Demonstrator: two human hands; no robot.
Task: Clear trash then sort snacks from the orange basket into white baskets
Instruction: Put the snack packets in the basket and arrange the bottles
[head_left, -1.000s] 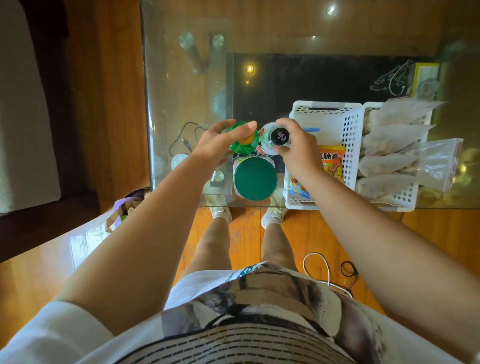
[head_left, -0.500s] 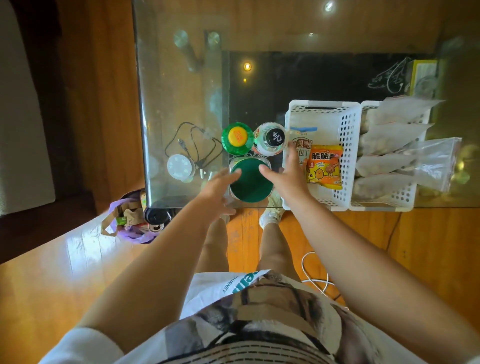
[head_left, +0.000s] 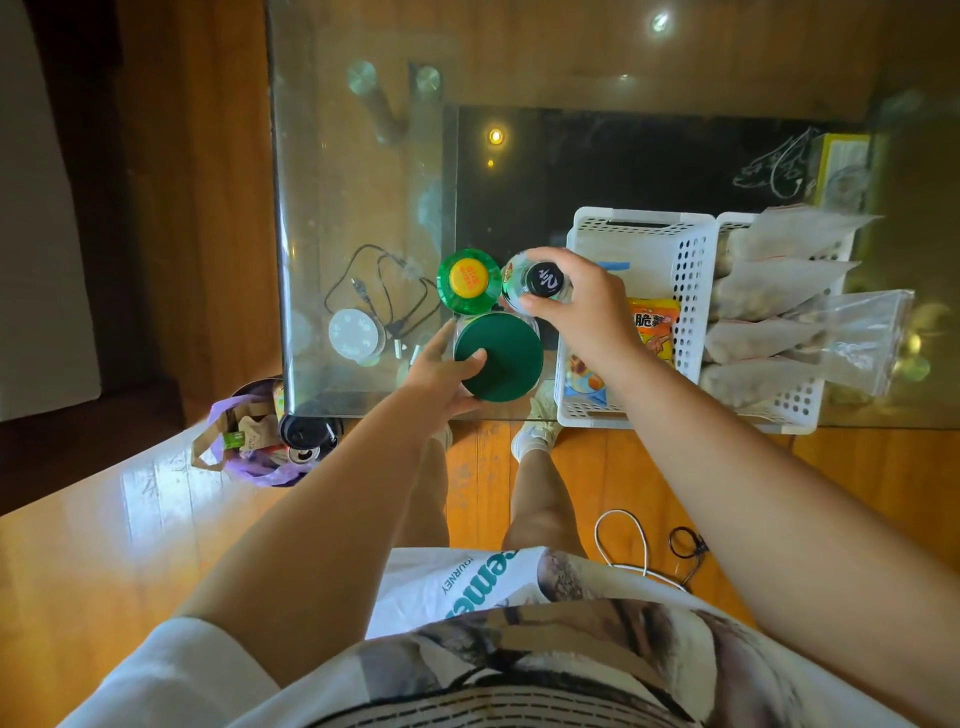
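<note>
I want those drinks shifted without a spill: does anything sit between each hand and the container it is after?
Nothing visible does. The right hand already grips the black-capped bottle from above, and the left hand holds the green-lidded jar at its near-left side. The yellow-capped green bottle stands close behind the jar, untouched.

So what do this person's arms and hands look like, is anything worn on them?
Both forearms are bare, with no gloves, watch or rings that I can make out on the left hand or the right hand. White short sleeves end near the elbows; the shirt front carries a printed picture.
</note>
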